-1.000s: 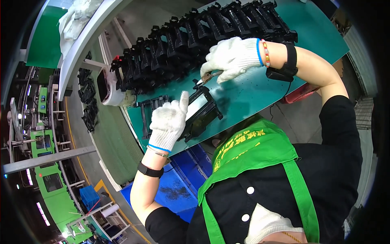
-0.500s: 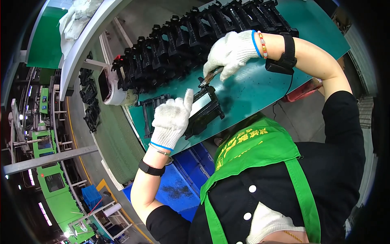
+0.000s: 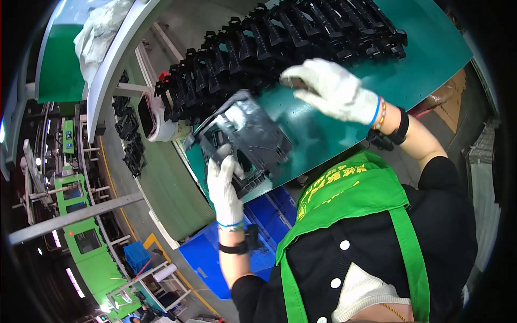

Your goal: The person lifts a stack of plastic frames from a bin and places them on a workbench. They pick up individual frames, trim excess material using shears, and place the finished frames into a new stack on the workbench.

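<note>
My left hand (image 3: 225, 191), in a white knit glove, grips the lower left edge of a black plastic frame (image 3: 261, 132). The frame is tilted over the near left of the green table and blurred by motion; a shiny patch shows on its upper face. To its right, above the table, is my gloved right hand (image 3: 336, 91), apart from the frame. Between the right thumb and fingers sits a small dark tool (image 3: 297, 83), seemingly nippers, mostly hidden by the glove. Beyond both hands stands a long row of similar black plastic parts (image 3: 258, 40).
The green table (image 3: 323, 134) slopes across the view. Blue bins (image 3: 204, 264) stand below its near left edge. A green conveyor belt (image 3: 172, 194) runs at the left, with a white roll-like object (image 3: 161, 126) beside the table corner. Green machines (image 3: 97, 253) stand farther left.
The black frame, flat on the table before, is now lifted and tilted in my left hand. My right hand has drawn back to the right, away from the frame.
</note>
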`<state>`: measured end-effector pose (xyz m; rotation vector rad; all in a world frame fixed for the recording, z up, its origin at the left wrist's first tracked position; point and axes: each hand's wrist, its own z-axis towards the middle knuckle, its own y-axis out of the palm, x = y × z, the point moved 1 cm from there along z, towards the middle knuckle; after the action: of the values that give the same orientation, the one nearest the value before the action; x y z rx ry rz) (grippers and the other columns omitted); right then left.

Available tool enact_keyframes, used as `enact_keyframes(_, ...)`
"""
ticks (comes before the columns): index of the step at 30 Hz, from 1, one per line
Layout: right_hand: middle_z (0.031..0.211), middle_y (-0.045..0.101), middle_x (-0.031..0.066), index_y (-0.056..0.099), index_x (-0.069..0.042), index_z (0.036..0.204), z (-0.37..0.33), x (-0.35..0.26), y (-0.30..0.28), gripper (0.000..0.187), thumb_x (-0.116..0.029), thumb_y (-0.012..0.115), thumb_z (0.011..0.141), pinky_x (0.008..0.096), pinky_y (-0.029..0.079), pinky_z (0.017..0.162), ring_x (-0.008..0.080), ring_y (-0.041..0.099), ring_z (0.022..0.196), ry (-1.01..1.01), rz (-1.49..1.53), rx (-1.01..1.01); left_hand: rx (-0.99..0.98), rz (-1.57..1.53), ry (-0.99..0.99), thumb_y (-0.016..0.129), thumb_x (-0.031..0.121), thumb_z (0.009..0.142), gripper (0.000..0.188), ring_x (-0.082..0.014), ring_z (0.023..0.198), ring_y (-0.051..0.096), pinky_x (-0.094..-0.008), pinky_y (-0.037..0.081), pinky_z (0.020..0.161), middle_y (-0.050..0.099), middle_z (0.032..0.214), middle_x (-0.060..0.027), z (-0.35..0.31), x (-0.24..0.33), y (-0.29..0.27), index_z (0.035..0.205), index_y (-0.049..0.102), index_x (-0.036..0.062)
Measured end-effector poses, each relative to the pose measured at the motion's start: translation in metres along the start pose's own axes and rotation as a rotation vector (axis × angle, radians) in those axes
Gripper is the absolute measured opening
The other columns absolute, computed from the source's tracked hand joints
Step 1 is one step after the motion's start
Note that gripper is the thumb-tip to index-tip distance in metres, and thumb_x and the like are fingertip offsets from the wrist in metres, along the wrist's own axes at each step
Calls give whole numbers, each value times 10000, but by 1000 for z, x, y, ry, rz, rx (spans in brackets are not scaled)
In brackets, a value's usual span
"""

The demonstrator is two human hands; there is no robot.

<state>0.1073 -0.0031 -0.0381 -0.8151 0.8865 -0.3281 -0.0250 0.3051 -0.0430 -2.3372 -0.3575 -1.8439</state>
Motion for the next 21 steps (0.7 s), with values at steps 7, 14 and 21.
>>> enact_keyframes(7,946,549,70,634,-186,1241,-44,-5,48,403,-219,782,867,432,508,793,301,581,890,-46,-33,121,352,-524,-98,655,226,1029,264,-94,590,513,-246,407,539,627,796,12,-14,-30,40,1252,672,86)
enact_keyframes(14,967,552,72,634,-189,1224,-35,-8,55,405,-233,796,856,438,511,775,313,584,888,-97,11,151,417,-568,-199,664,197,1032,220,-63,657,580,-254,540,587,604,773,42,-21,-27,67,1231,666,104)
enact_keyframes(21,1087,614,88,628,-131,1237,-41,29,73,405,-210,787,874,413,540,808,282,644,941,196,253,-27,283,-575,-205,665,197,1031,238,-57,657,568,-236,482,555,603,788,39,-16,-39,70,1249,658,101)
